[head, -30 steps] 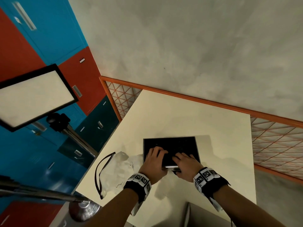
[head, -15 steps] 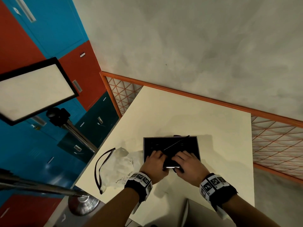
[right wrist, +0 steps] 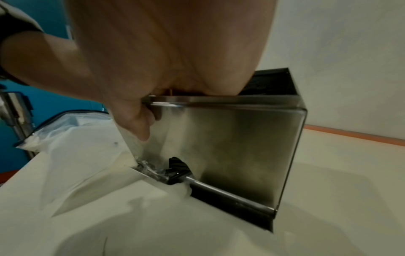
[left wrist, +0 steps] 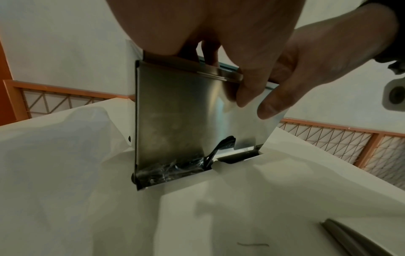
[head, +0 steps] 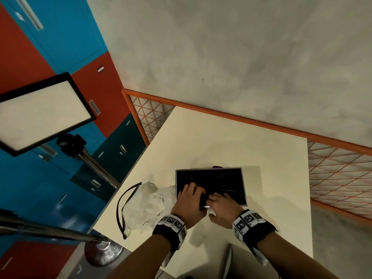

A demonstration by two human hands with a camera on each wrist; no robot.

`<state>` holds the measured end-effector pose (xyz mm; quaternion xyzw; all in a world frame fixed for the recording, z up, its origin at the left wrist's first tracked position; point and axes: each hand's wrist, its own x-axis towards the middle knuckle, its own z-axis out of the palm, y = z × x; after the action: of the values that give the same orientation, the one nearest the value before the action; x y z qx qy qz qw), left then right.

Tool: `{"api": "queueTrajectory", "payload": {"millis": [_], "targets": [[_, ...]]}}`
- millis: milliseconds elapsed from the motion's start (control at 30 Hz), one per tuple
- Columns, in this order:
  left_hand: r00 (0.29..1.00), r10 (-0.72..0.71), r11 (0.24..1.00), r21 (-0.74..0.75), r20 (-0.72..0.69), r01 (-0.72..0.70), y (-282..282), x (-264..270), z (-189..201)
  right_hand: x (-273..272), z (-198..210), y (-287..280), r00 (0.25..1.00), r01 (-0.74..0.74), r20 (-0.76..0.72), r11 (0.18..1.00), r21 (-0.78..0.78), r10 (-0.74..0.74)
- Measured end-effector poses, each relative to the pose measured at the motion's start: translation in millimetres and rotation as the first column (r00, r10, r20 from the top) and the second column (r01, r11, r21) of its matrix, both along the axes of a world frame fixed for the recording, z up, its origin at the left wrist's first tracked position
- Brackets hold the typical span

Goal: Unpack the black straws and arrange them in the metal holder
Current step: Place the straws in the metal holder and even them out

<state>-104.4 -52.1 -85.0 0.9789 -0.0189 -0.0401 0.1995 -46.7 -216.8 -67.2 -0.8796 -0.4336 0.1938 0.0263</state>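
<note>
While the metal holder (head: pixel 209 185) stood on the table (head: pixel 231 141) beside the plastic bag (head: pixel 145 206), your left hand (head: pixel 188 204) and right hand (head: pixel 223 210) reached inside, fingers spread loosely over the black straws (head: pixel 221 180).

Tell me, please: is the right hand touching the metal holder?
Touching. In the right wrist view the right hand lies on the top rim of the metal holder, its fingers reaching inside and out of sight.

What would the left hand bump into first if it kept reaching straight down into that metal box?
Most likely the black straws filling the metal holder. The left hand reaches over the near rim with its fingers already inside, beside the right hand. How deep they sit is unclear.
</note>
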Motion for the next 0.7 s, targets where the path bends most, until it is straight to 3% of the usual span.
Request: {"api": "queueTrajectory", "payload": {"millis": [167,300,433,633,700], "targets": [[0.998,-0.004,0.999,-0.053,-0.065,0.0,-1,1,1,-6,-3,-3,0.999,0.017,0.045,0.994,0.108,-0.022],[0.989,0.009,0.988,-0.152,-0.149,-0.032,-1,-4,-1,-7,-3,-4,0.995,0.095,-0.023,0.995,0.029,-0.094],[0.984,0.003,0.992,-0.127,-0.177,-0.026,-3,-8,-4,-9,-7,-7,0.994,0.104,-0.038,0.995,0.001,-0.104],[0.981,0.006,0.991,-0.129,-0.192,-0.031,-3,-2,-2,-6,-6,-21,0.993,0.119,-0.023,0.975,0.189,-0.117],[0.983,0.008,0.989,-0.143,-0.181,-0.035,-3,0,-2,-9,-5,-21,0.992,0.121,-0.062,0.977,0.174,-0.111]]}}
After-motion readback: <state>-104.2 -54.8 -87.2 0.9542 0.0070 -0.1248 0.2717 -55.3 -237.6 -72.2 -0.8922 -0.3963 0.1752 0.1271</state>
